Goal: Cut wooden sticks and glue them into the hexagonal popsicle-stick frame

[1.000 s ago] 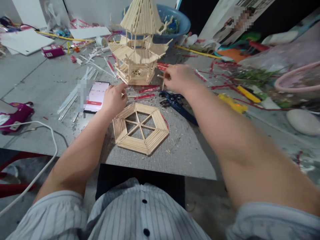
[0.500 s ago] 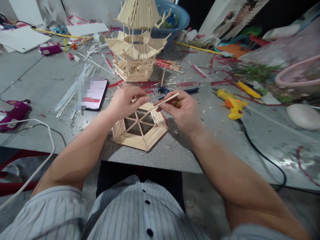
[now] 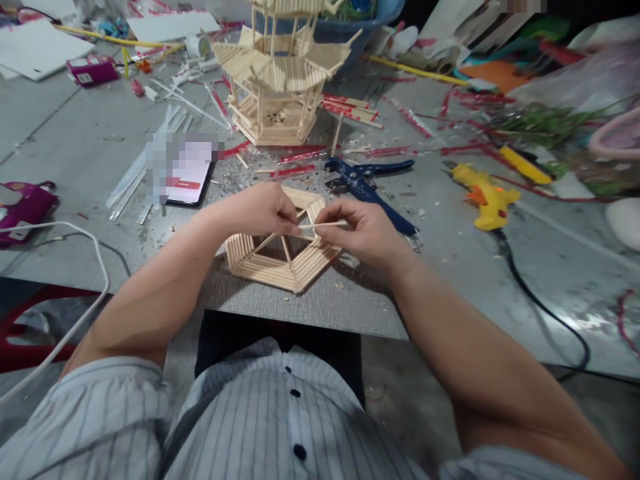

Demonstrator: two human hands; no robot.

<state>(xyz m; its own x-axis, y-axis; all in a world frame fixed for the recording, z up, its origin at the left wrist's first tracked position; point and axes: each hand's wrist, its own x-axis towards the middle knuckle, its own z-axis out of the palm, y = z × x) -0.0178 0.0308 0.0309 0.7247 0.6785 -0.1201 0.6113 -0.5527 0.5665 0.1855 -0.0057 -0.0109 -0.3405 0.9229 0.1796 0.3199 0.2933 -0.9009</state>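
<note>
A hexagonal frame of thin wooden sticks [image 3: 265, 275], with spokes crossing its middle, lies flat near the table's front edge. Over its right half, a single wooden stick [image 3: 323, 225] is held almost level between both hands. My right hand [image 3: 367, 230] pinches it with thumb and fingers. At the stick's left end, my left hand [image 3: 265, 210] has its fingertips closed; it covers the frame's far left side. Behind them stands a tiered pagoda model [image 3: 280, 73] made of the same sticks.
Blue-handled pliers [image 3: 370, 183] lie right of the frame. Farther right is a yellow hot glue gun [image 3: 483, 193] with a black cord. A phone [image 3: 190, 173] and clear glue sticks [image 3: 145, 160] lie at left. Red wrapper scraps [image 3: 300, 170] are scattered beyond the frame.
The stick has gone from slanted to nearly level and come lower. My left hand has moved right to its end. The view has shifted, and the pliers show more fully.
</note>
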